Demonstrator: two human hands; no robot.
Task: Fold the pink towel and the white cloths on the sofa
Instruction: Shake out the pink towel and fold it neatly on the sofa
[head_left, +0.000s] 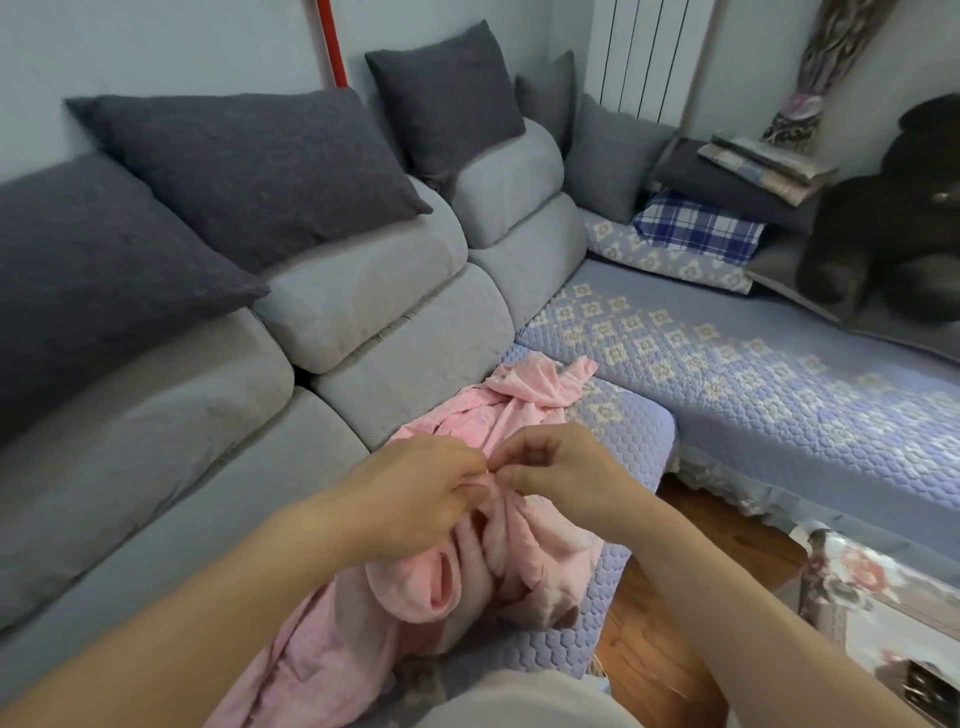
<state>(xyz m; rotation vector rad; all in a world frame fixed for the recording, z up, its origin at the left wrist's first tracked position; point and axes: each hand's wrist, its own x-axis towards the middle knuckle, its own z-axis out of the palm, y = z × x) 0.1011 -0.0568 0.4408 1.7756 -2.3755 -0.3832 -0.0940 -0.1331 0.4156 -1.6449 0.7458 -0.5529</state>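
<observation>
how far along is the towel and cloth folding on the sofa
Done: nothing looks folded yet. The pink towel is bunched and rumpled on the quilted sofa cover.
In hand: the left hand and right hand pinch the same spot of towel edge, side by side, as if finding a corner.
Left: the whole towel fold, plus the white cloths, which are not clearly visible in this view.
</observation>
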